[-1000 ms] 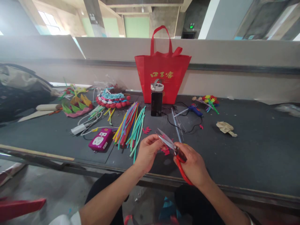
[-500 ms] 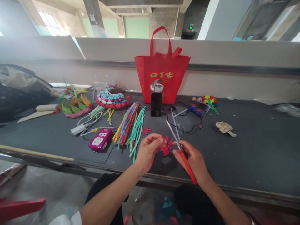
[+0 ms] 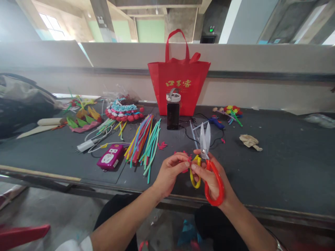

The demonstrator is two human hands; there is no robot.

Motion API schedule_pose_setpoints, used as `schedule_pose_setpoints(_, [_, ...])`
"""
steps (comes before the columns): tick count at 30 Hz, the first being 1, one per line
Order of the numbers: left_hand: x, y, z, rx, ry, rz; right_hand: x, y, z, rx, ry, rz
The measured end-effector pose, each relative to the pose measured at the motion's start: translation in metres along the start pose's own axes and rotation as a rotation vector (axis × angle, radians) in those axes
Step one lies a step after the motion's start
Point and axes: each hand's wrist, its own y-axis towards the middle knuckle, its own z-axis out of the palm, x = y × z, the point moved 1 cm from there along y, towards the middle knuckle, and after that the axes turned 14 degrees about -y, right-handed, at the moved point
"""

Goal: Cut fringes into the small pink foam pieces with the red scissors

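Note:
My right hand (image 3: 213, 174) is closed round a pair of scissors (image 3: 215, 190) with one red and one yellow handle loop. The blades point away from me and stand slightly apart. My left hand (image 3: 171, 170) pinches a small red piece (image 3: 189, 161), and my right thumb and fingertips meet it there. Under and behind the fingertips lie small red cut pieces (image 3: 185, 170), partly hidden by the hands. Another little pile of red pieces (image 3: 162, 145) rests farther left on the dark table (image 3: 282, 174).
Colourful pipe cleaners (image 3: 140, 139) lie left of my hands, beside a purple power socket (image 3: 111, 157). A phone (image 3: 173, 116) leans upright before a red bag (image 3: 180, 73). A blue glue gun (image 3: 216, 122) with its cord, craft flowers (image 3: 231, 113) and a crumpled beige piece (image 3: 250, 142) are to the right.
The scissors have turned in my right hand, so both blades and both loops now show. My right hand has come over to the left, and its fingertips meet those of my left hand.

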Motion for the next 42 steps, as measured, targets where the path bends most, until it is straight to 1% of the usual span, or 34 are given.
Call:
schedule_pose_setpoints(2, [0.001, -0.001, 0.001, -0.006, 0.010, -0.007, 0.001, -0.001, 0.000, -0.019, -0.006, -0.008])
schedule_pose_setpoints(4, [0.002, -0.001, 0.001, -0.030, 0.018, -0.024, 0.005, -0.002, 0.000, -0.064, -0.074, -0.036])
schedule_pose_setpoints(8, [0.005, -0.002, 0.002, -0.094, 0.028, -0.066, 0.013, -0.003, 0.000, -0.242, -0.374, -0.155])
schedule_pose_setpoints(10, [0.006, -0.002, 0.002, -0.111, 0.034, -0.067, 0.014, -0.003, 0.001, -0.289, -0.461, -0.213])
schedule_pose_setpoints(13, [0.006, -0.002, 0.002, -0.134, 0.029, -0.061, 0.012, -0.005, 0.004, -0.288, -0.489, -0.255])
schedule_pose_setpoints(16, [0.005, -0.002, 0.003, -0.142, 0.010, -0.075, 0.011, -0.006, 0.005, -0.295, -0.526, -0.264])
schedule_pose_setpoints(20, [0.002, -0.003, 0.004, -0.105, 0.002, -0.097, 0.012, -0.008, 0.004, -0.250, -0.526, -0.240])
schedule_pose_setpoints(23, [0.002, -0.003, 0.004, -0.082, 0.020, -0.081, 0.011, -0.009, 0.001, -0.213, -0.545, -0.240])
schedule_pose_setpoints(28, [0.000, -0.002, 0.003, -0.104, 0.005, -0.049, 0.004, -0.010, -0.005, -0.238, -0.787, -0.399])
schedule_pose_setpoints(33, [-0.004, 0.000, 0.003, -0.125, -0.075, 0.017, -0.009, -0.005, -0.011, -0.176, -1.058, -0.545])
schedule_pose_setpoints(37, [-0.007, 0.000, 0.004, -0.169, -0.114, 0.055, -0.017, -0.003, -0.014, -0.145, -1.173, -0.552])
schedule_pose_setpoints(42, [-0.008, 0.000, 0.006, -0.170, -0.077, 0.073, -0.014, -0.005, -0.013, -0.146, -1.205, -0.537])
